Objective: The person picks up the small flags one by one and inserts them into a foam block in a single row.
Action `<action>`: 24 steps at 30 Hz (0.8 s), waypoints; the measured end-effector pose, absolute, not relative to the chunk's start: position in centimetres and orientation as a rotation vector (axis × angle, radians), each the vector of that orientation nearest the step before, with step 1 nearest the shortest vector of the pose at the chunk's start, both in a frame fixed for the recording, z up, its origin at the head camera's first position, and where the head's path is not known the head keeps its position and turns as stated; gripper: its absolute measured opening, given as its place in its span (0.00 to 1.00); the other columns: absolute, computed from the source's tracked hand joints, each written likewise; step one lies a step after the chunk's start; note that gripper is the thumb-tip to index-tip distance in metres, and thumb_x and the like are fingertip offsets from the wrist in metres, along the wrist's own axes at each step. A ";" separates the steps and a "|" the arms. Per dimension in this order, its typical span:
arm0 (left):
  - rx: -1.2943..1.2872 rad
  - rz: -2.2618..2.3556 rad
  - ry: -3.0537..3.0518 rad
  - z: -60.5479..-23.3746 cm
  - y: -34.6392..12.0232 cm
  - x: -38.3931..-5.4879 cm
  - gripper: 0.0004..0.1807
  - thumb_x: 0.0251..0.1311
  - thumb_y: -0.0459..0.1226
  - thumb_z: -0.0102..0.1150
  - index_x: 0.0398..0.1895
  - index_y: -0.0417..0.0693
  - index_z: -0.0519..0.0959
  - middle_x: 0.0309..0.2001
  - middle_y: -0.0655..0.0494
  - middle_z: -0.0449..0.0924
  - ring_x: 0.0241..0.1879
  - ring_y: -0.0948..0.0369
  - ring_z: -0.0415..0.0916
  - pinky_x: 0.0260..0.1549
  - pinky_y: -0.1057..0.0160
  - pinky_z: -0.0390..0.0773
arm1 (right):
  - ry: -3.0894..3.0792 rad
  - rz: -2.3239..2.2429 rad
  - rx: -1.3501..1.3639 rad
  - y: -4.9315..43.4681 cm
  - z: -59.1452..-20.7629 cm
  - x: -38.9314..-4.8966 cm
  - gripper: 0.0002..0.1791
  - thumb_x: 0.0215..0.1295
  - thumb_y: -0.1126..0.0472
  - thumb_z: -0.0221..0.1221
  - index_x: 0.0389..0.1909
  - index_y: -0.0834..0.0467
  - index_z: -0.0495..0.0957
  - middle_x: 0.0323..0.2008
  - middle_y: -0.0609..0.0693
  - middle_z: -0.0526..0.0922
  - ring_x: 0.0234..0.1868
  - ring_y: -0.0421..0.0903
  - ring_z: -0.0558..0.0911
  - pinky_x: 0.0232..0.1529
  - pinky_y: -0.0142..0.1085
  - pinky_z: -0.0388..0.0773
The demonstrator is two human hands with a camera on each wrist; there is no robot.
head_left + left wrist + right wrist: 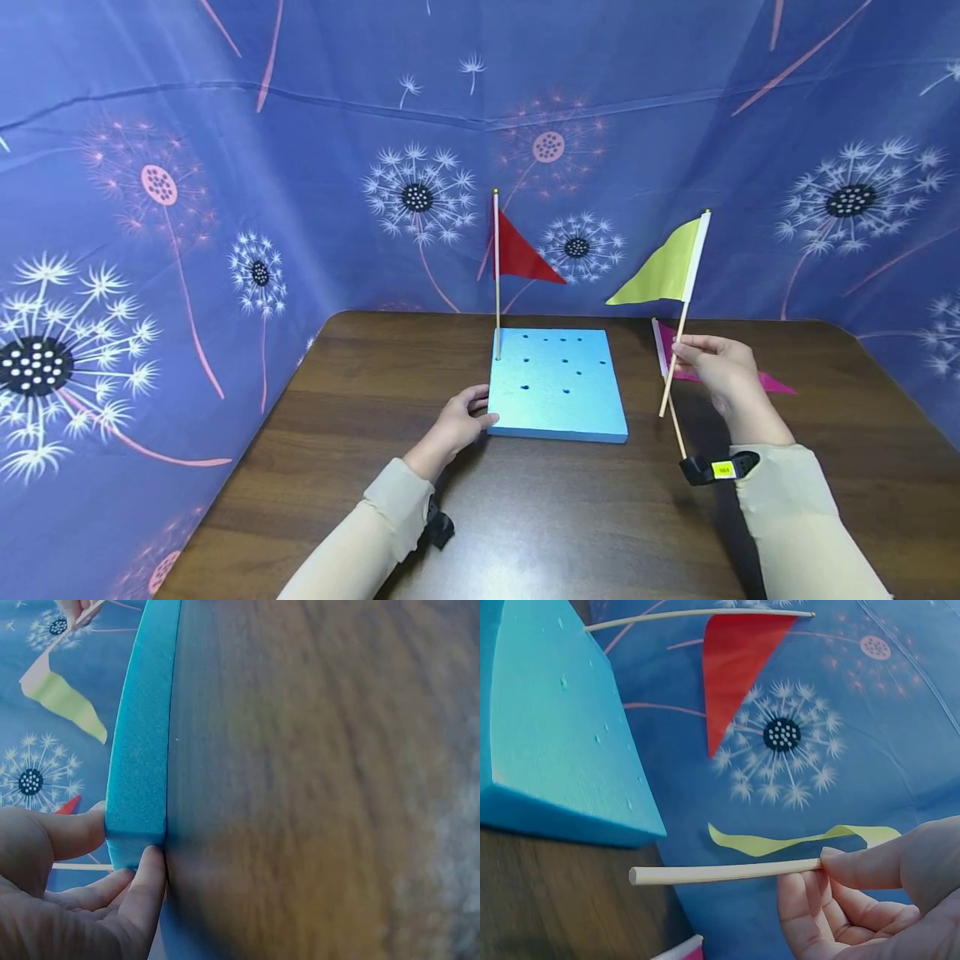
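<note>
A blue board with holes [555, 408] lies flat on the table. My left hand [459, 421] grips its near left corner, thumb on the top edge and fingers against the side [139, 859]. In one of the board's left holes a red flag [517, 250] stands upright on its thin wooden stick. My right hand [720, 367] pinches the stick of a yellow flag [663, 265] between thumb and fingers, right of the board. The stick's lower end [649, 875] hangs above the table, apart from the board. A magenta flag [772, 383] lies beneath the right hand, partly covered by it.
The brown wooden table [360, 367] extends around the board. Behind it hangs a blue cloth [315, 167] with a dandelion print. Dark straps with small devices [697, 471] sit at both wrists.
</note>
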State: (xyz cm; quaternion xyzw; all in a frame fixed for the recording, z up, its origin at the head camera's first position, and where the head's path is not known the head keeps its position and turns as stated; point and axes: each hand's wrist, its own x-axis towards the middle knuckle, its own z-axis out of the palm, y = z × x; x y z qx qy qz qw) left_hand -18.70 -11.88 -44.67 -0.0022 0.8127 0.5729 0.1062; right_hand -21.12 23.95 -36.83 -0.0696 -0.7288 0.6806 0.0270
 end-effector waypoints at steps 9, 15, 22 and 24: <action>-0.016 1.702 2.387 -44.9 -11.6 -18.7 0.28 0.61 0.29 0.61 0.65 0.37 0.68 0.59 0.40 0.75 0.61 0.47 0.72 0.55 0.56 0.75 | -2.391 1.919 -0.224 22.5 -36.8 -21.7 0.10 0.68 0.67 0.56 0.47 0.67 0.75 0.24 0.34 0.78 0.25 0.30 0.80 0.32 0.26 0.81; -0.034 1.706 2.380 -44.7 -11.7 -18.7 0.29 0.61 0.29 0.61 0.66 0.38 0.67 0.59 0.41 0.75 0.60 0.48 0.73 0.53 0.58 0.77 | -2.466 1.826 -0.232 21.8 -36.2 -22.1 0.19 0.69 0.64 0.55 0.55 0.73 0.71 0.25 0.33 0.78 0.27 0.30 0.80 0.35 0.26 0.82; -0.045 1.703 2.376 -44.5 -11.8 -18.6 0.29 0.61 0.29 0.61 0.66 0.38 0.67 0.59 0.41 0.74 0.61 0.48 0.72 0.54 0.56 0.76 | -2.475 1.811 -0.231 21.0 -35.6 -22.3 0.21 0.69 0.63 0.56 0.57 0.73 0.71 0.25 0.34 0.78 0.27 0.30 0.80 0.35 0.25 0.81; -0.040 1.710 2.381 -44.4 -11.8 -18.7 0.29 0.60 0.28 0.61 0.66 0.38 0.67 0.59 0.41 0.75 0.60 0.48 0.72 0.55 0.56 0.76 | -2.481 1.811 -0.231 20.7 -35.4 -22.3 0.21 0.69 0.63 0.56 0.57 0.72 0.71 0.25 0.34 0.77 0.28 0.30 0.80 0.35 0.24 0.81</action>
